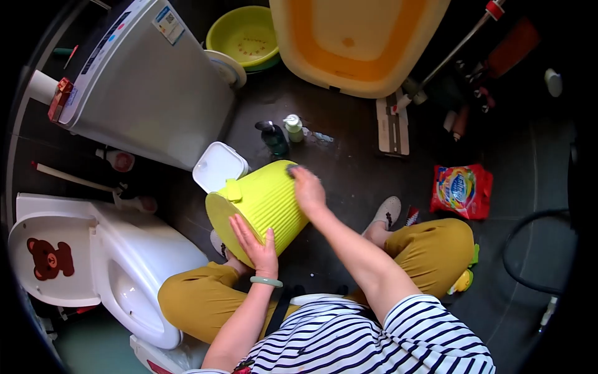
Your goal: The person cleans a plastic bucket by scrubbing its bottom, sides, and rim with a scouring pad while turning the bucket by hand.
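Note:
A yellow-green ribbed bin (268,202) lies tilted on its side between my knees, its flat round end facing left. My left hand (254,246) rests on that end and the lower side, fingers spread. At the bin's upper right edge, my right hand (308,190) has its fingers closed on a small dark thing that is mostly hidden. Just behind the bin stand a dark pump bottle (274,138) and a pale green pump bottle (293,128). A white square tub (219,167) sits by the bin's upper left.
On the left are a white toilet (124,274) with its lid up and a grey washing machine (149,81). A yellow basin (243,37) and a folded orange-and-white tub (355,43) stand at the back. A mop (392,124), a red packet (461,191) and a black hose (514,249) are on the right.

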The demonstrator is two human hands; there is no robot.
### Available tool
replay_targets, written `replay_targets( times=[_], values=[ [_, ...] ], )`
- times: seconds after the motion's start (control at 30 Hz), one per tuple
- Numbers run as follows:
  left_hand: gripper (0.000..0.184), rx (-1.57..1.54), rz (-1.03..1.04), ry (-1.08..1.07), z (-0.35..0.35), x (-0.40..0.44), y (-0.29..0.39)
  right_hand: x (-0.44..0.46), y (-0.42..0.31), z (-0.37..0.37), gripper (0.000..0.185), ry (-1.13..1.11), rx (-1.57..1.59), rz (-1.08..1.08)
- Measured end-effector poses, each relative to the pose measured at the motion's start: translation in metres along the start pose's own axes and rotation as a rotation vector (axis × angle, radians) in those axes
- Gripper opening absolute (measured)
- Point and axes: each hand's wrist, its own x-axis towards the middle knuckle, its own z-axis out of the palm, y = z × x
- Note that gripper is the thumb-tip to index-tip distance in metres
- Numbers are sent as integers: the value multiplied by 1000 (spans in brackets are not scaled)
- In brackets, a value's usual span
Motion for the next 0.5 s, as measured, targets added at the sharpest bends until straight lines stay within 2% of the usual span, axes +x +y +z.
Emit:
replay_targets(
  times=[0.07,0.13,0.23,0.27,0.3,0.4,0.5],
  values=[
    [78,-20,-31,31,2,-1,-1,-24,-35,-1,29,-45,177,-134],
    [78,-41,-58,58,3,-3,-3,-61,-95,-18,28,-59,125,-414],
    [78,-47,-58,59,-2,-3,-5,-50,-71,-16,27,-81,129,-398],
    [79,-51,-67,57,-4,-2,-3,-31,-38,-5,29,-96,111,-271],
    [79,-51,-80,35,-7,-5,-2,-8,-27,-20,30,-180,161,71],
    [80,-35,-27,-1,-5,0,0,11,15,-14,30,-89,-60,186],
    [78,-34,-56,33,-1,-6,-5,-27,-31,-13,31,-131,158,-173]
  ],
)
